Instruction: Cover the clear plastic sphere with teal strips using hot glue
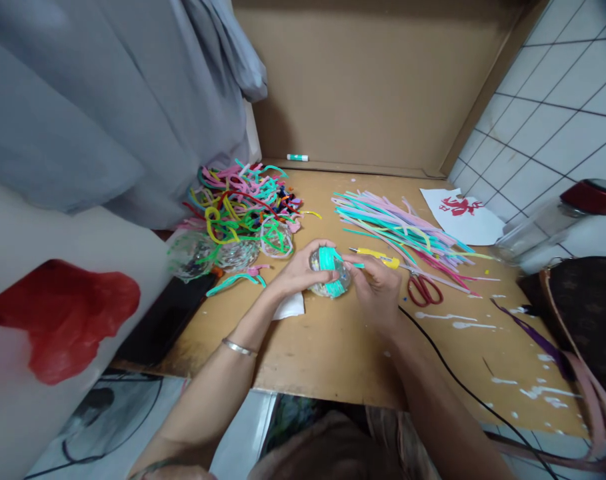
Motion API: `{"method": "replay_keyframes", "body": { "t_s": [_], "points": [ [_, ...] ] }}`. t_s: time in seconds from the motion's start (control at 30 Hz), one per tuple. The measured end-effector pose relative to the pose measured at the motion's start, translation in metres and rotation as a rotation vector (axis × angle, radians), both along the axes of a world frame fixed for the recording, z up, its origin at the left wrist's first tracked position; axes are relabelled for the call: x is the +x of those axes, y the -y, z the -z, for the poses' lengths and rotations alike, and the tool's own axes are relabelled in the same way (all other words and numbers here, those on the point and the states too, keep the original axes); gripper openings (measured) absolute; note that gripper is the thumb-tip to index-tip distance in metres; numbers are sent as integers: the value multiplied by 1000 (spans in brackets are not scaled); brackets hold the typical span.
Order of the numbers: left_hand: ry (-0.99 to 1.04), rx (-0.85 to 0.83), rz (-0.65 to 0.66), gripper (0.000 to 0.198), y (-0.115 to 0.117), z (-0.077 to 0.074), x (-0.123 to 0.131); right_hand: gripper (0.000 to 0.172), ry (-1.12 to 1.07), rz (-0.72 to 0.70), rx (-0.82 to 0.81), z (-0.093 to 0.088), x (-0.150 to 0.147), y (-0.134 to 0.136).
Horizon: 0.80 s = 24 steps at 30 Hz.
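Observation:
My left hand [303, 268] is closed around a see-through, rounded plastic piece [342, 285] above the middle of the table. A band of turquoise pipe cleaner [329, 257] wraps over that piece. From the right, my right hand [379, 285] pinches a short turquoise pipe cleaner end [359, 265] close beside it. Just beyond my right hand lies a yellow pen-like tool [383, 259] with a metal tip. Red-handled scissors [425, 289] rest to its right, their blades partly hidden. Under my left wrist is a folded white paper [291, 307].
Loose pipe cleaners [393, 223] spread at the back right; a tangled colourful heap [243, 200] sits at the back left. A dark flat device [165, 320] lies left. A black cable [447, 363] crosses the right side, near a bottle [543, 223] and a brown bag [577, 313].

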<state>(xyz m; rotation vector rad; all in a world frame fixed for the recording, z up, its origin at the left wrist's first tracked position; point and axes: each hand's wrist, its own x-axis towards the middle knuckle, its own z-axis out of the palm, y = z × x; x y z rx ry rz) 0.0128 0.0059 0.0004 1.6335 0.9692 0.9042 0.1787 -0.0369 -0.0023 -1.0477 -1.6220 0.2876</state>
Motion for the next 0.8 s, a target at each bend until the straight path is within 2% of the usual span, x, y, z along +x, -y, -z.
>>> {"method": "replay_keyframes", "body": {
  "t_s": [0.8],
  "points": [
    [-21,-1,-10,61,-1,3,-1,17,109,-54,34,0,1,0]
  ]
}}
